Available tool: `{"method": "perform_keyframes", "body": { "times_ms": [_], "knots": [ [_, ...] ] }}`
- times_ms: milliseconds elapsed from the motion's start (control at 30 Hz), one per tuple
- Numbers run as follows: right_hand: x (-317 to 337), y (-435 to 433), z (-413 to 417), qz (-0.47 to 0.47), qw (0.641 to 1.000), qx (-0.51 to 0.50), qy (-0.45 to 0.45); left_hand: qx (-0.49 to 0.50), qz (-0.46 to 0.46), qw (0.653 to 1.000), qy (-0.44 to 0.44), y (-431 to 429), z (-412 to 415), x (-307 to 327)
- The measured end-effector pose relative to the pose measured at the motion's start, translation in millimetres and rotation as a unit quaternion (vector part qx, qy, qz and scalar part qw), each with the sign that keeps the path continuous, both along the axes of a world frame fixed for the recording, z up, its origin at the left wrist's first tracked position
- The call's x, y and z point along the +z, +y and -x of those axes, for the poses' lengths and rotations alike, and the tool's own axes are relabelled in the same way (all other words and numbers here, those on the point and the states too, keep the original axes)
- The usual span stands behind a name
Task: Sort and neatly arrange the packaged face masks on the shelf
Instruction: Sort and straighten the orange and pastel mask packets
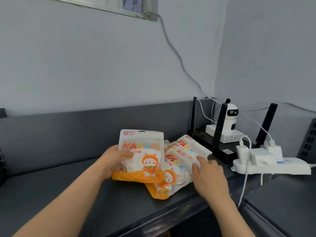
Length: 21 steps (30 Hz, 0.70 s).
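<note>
**Two hands split the mask pile on the dark shelf**

Forearms reach in from the bottom edge, and each ends in a hand doing a different job. On the left, the left hand [114,159] pinches one mask pack [142,152] by its left edge, thumb across the printed front and the other fingers hidden behind it. That pack is tipped up, its hanging-hole header topmost and its orange bottom edge down at the shelf [51,190], apparently so the print faces the person and can be read before it is sorted. Whether a second pack is caught behind it I cannot tell.

Over on the right, the right hand [207,175] lies with loosely spread fingers on the right side of the loose pile [179,166], fingertips curled over the edge of the uppermost packet. It looks like a steadying press rather than a lift: slippery film bags slide on one another, and a hand on top keeps them from fanning further while one is drawn off.

Those remaining packs lie flat, overlapped and skewed at an angle, one orange corner reaching toward the front lip of the shelf. None is squared up yet, so the arranging seems at an early stage.

Just beside the pile to the right stand a black router [220,147], a small white camera [231,117] and a white power strip [273,166] with plugged chargers. Their cables crowd that end, which likely explains why the bare stretch of shelf to the left is the natural place for a tidy row.
</note>
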State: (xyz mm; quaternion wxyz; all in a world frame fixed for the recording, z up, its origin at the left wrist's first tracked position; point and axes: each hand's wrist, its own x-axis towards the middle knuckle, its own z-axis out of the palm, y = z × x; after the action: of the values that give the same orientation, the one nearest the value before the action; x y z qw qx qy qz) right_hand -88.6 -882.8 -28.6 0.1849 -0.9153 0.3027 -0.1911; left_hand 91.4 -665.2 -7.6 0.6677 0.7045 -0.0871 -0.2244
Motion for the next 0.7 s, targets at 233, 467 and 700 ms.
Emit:
{"method": "perform_keyframes", "body": {
  "times_ms": [233, 467, 700],
  "knots": [
    [1.6, 2.8, -3.7, -0.207, 0.974, 0.054, -0.074, -0.059, -0.142, 0.983, -0.102, -36.1, 19.0, -1.6],
    [9.8, 11.9, -22.8, -0.309, 0.919, 0.132, -0.207, -0.124, -0.133, 0.976, -0.12, -40.5, 16.7, 1.0],
    [8.3, -13.6, -31.4, -0.38, 0.876, 0.082, -0.284, -0.111, -0.094, 0.989, -0.026, -41.1, -5.2, 2.3]
  ]
}}
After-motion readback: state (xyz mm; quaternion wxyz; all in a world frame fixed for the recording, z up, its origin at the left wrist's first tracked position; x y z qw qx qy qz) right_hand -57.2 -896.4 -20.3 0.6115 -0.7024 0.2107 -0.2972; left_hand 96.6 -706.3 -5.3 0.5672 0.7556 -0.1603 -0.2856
